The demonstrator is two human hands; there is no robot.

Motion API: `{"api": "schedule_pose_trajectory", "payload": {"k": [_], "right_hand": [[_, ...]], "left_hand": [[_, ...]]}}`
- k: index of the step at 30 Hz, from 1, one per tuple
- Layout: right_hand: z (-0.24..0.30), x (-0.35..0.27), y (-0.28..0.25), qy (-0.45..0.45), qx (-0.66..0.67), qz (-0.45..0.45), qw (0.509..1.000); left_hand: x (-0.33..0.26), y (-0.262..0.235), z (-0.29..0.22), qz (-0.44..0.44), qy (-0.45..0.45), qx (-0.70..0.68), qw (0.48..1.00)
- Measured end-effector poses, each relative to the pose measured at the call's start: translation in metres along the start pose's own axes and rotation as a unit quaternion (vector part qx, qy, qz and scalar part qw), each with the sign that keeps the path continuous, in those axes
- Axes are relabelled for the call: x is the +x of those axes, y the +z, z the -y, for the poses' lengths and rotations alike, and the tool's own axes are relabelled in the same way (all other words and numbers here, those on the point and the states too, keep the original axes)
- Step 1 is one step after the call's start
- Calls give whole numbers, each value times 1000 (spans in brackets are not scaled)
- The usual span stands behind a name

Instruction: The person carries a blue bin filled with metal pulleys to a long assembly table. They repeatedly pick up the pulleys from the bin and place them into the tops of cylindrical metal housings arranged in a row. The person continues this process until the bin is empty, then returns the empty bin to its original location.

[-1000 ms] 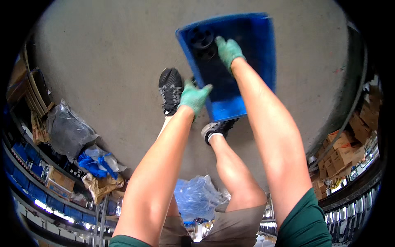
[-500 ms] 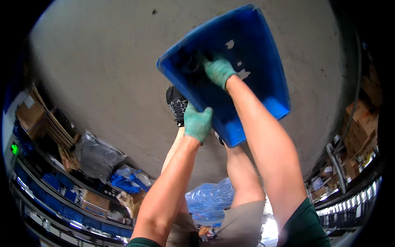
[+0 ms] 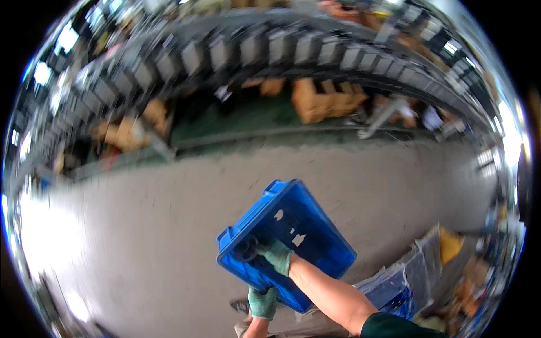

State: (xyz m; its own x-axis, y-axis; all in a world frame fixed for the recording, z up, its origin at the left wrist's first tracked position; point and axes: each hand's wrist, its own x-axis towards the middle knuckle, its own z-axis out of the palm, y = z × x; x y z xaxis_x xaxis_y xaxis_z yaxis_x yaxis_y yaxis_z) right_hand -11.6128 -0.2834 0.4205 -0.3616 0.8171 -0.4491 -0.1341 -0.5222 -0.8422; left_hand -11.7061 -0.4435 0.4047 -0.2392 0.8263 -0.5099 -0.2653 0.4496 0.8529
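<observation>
A blue plastic bin (image 3: 332, 242) is held tilted above the floor, its open side toward me. My left hand (image 3: 262, 303), in a green knit glove, is closed round its near left rim. My right hand (image 3: 276, 256), gloved the same way, reaches inside toward the bin's left end. Its fingertips are at some dark ring-shaped parts (image 3: 246, 248) lying there. Shadow and blur hide whether those fingers grip one. Torn white label scraps (image 3: 298, 240) stick to the bin's inside.
Beyond the grey floor (image 3: 152, 225) a long roller conveyor (image 3: 253, 50) runs across on metal legs (image 3: 383, 115). Cardboard boxes (image 3: 324, 101) stand beneath it. Clear plastic-wrapped goods (image 3: 389, 287) lie at the lower right. My shoe (image 3: 239, 306) shows below the bin.
My view has swung from the floor and shelving to the conveyor. The bin, carried along in my left hand, now sits lower in view. My right hand stays inside it.
</observation>
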Motion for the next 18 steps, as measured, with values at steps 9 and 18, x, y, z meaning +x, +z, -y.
{"api": "schedule_pose_trajectory", "payload": {"k": [9, 18], "right_hand": [[248, -211, -220, -56, 26, -233, 970], [317, -374, -437, -251, 261, -424, 830]], "left_hand": [[-12, 278, -157, 230, 19, 41, 972], [23, 564, -135, 357, -196, 42, 913]]}}
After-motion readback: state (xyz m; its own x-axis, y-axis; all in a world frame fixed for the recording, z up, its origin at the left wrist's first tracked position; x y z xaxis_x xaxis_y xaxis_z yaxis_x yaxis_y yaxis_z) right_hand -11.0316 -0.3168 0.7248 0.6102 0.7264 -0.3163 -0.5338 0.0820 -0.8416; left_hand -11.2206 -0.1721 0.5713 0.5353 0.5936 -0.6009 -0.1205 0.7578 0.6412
